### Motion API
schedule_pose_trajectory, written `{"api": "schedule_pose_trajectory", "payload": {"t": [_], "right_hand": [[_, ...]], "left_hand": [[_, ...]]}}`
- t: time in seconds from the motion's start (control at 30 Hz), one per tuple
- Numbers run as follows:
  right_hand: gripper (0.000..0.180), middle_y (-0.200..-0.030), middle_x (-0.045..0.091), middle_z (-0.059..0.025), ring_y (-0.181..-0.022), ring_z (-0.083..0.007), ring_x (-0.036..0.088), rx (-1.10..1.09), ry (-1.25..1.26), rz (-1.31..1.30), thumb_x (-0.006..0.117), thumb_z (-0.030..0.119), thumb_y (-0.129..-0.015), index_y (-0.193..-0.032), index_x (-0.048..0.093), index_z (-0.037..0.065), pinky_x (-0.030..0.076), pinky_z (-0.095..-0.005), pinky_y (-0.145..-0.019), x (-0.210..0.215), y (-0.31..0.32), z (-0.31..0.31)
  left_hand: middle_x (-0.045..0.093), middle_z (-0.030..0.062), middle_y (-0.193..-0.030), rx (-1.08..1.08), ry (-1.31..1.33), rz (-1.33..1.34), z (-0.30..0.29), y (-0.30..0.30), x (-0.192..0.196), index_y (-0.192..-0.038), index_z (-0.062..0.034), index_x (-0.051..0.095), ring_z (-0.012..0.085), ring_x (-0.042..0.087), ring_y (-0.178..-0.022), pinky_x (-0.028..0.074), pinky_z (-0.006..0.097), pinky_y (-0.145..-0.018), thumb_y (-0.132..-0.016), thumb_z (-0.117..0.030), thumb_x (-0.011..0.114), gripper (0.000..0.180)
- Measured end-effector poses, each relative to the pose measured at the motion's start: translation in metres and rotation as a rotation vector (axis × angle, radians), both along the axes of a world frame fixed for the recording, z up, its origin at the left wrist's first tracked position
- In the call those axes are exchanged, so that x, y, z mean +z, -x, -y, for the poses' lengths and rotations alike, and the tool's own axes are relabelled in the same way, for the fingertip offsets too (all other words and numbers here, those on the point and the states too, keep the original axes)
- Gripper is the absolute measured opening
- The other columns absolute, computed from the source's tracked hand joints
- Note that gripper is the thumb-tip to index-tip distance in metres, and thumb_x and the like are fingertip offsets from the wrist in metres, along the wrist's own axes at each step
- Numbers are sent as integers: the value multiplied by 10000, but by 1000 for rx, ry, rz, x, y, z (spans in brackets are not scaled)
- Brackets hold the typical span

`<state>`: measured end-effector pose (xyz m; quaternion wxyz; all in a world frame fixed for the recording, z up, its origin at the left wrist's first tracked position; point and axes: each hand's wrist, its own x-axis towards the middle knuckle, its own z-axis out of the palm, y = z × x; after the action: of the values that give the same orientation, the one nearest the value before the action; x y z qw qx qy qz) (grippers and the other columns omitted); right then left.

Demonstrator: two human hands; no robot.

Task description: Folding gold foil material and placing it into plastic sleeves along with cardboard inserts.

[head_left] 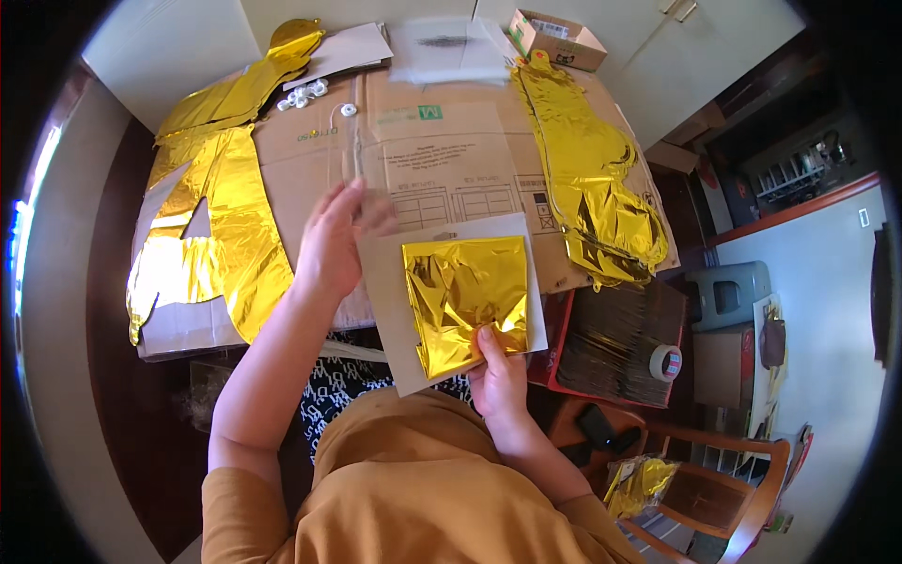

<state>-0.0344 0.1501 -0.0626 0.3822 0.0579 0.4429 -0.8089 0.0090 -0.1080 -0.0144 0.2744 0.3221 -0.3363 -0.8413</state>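
My right hand (501,383) grips a folded gold foil balloon (470,291) by its near edge, thumb on top. Under the foil lies a white card (387,324), held together with it in front of my body. My left hand (334,240) is raised beside the card's upper left corner; motion smears its fingers, so what they hold, if anything, does not show. Flat gold foil balloons lie on the cardboard-covered table (301,179): one large foil balloon (592,174) on the right, and foil pieces (230,216) on the left.
At the back are white sheets (451,52), grey cards (343,52) and a small open carton (559,39). White ribbon rolls (303,94) sit at back left. Right of me stand a red box of packed cards (615,343) with a tape roll (665,363), and a wooden chair (766,489).
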Motion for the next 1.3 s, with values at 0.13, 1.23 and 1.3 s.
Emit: {"api": "schedule_pose_trajectory", "payload": {"t": [0.13, 1.23, 1.3], "right_hand": [[341, -1111, 620, -3, -977, -104, 621, -17, -19, 28, 646, 113, -983, -1300, 523, 83, 547, -284, -867, 5, 0, 9], [716, -1347, 590, -119, -1176, -249, 599, 281, 2, -305, 407, 574, -1022, -1483, 410, 27, 459, -416, -1009, -6, 14, -76], [781, -1260, 639, -124, -1083, -236, 629, 322, -44, -47, 360, 640, -1008, -1477, 420, 19, 470, -405, -981, 13, 41, -71]], "left_hand": [[473, 217, -1489, -317, -29, -6, -13, -7, 14, -1479, 34, 393, 329, 505, -1336, 444, 468, -1096, -1000, -218, 556, 565], [693, 89, -1156, -458, -267, 63, -82, -135, 2, -1272, -22, 601, 210, 689, -1016, 566, 395, -893, -907, -26, 624, 367], [695, 82, -1141, -557, -263, 140, -90, -150, -10, -1255, -26, 613, 200, 690, -998, 567, 385, -876, -898, -30, 643, 358]]}}
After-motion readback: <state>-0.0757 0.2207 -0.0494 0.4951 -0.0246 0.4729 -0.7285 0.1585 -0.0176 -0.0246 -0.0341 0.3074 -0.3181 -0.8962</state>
